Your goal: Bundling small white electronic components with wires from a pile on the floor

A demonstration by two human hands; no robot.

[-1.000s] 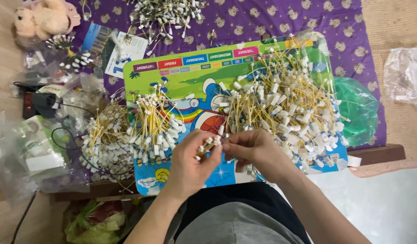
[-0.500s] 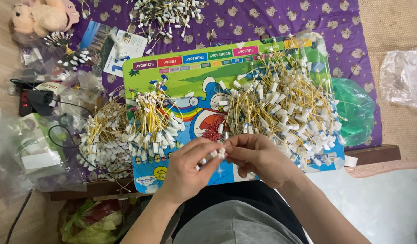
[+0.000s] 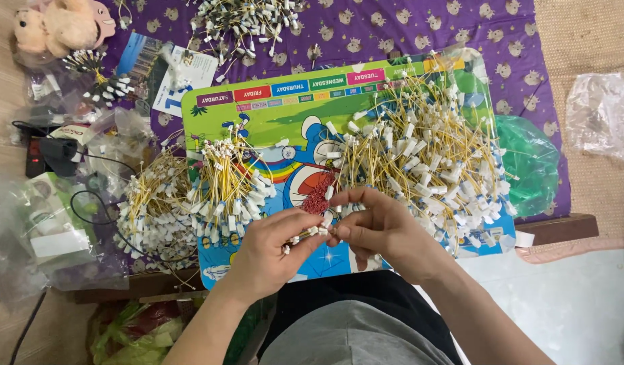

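- left hand point(image 3: 271, 253) curled closed, pinched a small bunch of yellow wires point(image 3: 305, 235) with white tips
- right hand point(image 3: 379, 230) fingers pinched together on the same bunch, over the colourful board point(image 3: 271, 115)

left hand point(image 3: 268, 253) + right hand point(image 3: 383, 233): pinch small bunch of yellow wires point(image 3: 310, 233) | over cartoon board point(image 3: 271, 125)
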